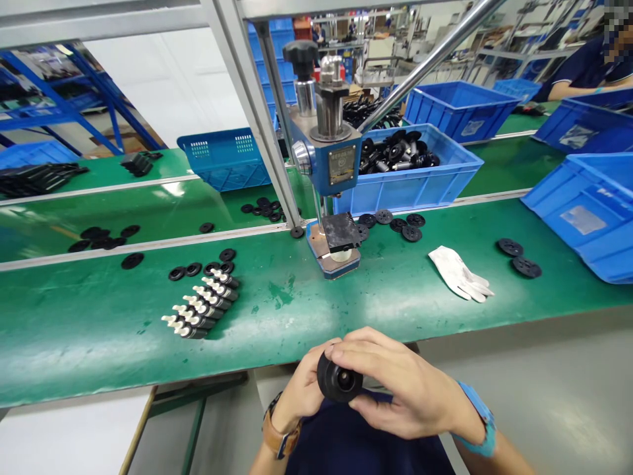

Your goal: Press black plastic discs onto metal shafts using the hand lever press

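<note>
A black round part with a hole in its end (340, 379) is held in front of my body, just off the bench's near edge. My left hand (307, 382) wraps round its left side, the fingers partly hidden behind it. My right hand (395, 379) grips it from the right, thumb below and fingers over the top. Beyond my hands stands a blue lever press (329, 155) with a black block (341, 232) at its base. Left of it, rows of black cylinders with white tips (202, 305) stand on the green bench (297, 316).
A white glove (459, 274) lies right of the press, near loose black discs (518, 257). More discs (132, 260) are scattered at left. Behind the press, a blue bin (410, 185) holds black parts. Another blue bin (588, 211) is at right. A person's arm (578, 89) shows far right.
</note>
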Tool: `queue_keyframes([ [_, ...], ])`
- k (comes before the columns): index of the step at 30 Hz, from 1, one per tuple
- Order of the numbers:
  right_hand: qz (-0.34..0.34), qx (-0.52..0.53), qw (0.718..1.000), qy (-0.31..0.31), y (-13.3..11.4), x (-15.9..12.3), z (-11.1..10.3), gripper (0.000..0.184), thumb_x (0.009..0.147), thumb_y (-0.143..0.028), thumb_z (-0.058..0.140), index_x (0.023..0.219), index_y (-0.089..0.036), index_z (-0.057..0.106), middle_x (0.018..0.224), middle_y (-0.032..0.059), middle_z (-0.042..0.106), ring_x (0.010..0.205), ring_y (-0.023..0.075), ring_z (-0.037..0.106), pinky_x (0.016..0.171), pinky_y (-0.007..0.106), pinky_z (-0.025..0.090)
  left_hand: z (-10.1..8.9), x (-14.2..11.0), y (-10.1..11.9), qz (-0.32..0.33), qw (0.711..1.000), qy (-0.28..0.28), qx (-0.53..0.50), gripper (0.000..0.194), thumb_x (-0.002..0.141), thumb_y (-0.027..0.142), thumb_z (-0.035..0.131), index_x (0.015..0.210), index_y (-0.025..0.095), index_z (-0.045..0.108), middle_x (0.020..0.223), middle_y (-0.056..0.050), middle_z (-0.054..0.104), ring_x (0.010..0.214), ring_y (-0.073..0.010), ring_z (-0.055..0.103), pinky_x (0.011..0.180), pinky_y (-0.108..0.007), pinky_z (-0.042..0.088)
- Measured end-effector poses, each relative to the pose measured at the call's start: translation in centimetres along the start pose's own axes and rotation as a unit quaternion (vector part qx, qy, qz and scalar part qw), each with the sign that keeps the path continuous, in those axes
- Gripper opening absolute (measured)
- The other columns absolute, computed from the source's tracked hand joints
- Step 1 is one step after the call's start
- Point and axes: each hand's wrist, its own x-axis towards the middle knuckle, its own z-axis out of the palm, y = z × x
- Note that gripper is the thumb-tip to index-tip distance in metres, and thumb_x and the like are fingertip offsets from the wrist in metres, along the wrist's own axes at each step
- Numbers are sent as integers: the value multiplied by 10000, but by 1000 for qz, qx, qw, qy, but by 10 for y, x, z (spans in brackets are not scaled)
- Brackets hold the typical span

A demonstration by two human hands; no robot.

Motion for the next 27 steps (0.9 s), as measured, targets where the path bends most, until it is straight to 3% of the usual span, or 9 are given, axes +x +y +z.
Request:
queue_keyframes([
  [3, 7, 23, 1000, -2, 3, -4, -4, 753, 930, -105, 664, 1605, -173, 336, 1500, 163, 580, 1374, 261, 548, 1158, 443, 476, 0, 0, -1, 18, 1000, 7, 18, 495, 986, 616, 541, 960, 175, 764, 877, -84, 737, 787, -220, 636, 790, -333, 548],
  [6, 63, 46, 996, 45, 9, -11, -7, 710, 1001, -397, 667, 1615, -226, 355, 1576, 149, 516, 1444, 288, 495, 1199, 456, 426, -2, -1, 0, 17, 998, 17, 66, 530, 992, 633, 510, 936, 168, 758, 829, -81, 728, 754, -226, 644, 735, -323, 532],
  [8, 118, 72, 986, 99, 15, -15, -4, 654, 1028, -570, 560, 1593, -274, 411, 1574, 121, 526, 1433, 292, 509, 1195, 458, 422, -3, -2, 2, 5, 992, 24, 124, 480, 1006, 581, 509, 936, 170, 746, 793, -68, 719, 722, -222, 646, 706, -315, 512],
  [11, 186, 145, 961, 147, 25, -19, 10, 645, 1049, -686, 346, 1538, -298, 508, 1548, 100, 559, 1417, 301, 533, 1180, 467, 432, -3, -3, 10, -22, 973, 23, 228, 286, 997, 412, 559, 940, 183, 720, 784, -47, 724, 688, -202, 652, 686, -297, 479],
  [14, 218, 225, 934, 170, 36, -21, 29, 736, 1046, -723, 202, 1486, -270, 581, 1497, 108, 617, 1402, 311, 560, 1177, 491, 434, 2, -3, 18, -23, 954, 5, 299, 179, 987, 318, 570, 915, 199, 684, 731, -19, 697, 637, -182, 633, 638, -280, 436],
  [19, 219, 291, 909, 204, 46, -22, 48, 783, 1036, -738, 226, 1404, -210, 673, 1374, 134, 714, 1320, 322, 644, 1151, 502, 472, 14, -5, 23, 23, 921, -3, 388, 158, 994, 283, 568, 851, 223, 596, 655, 4, 652, 558, -185, 614, 563, -295, 365],
  [27, 182, 197, 951, 153, 39, -20, 45, 738, 1062, -686, 248, 1403, -197, 684, 1301, 135, 753, 1254, 305, 684, 1097, 462, 513, 16, -11, 20, 73, 906, -11, 417, 111, 1008, 249, 547, 898, 233, 536, 673, 15, 652, 547, -199, 635, 547, -309, 389],
])
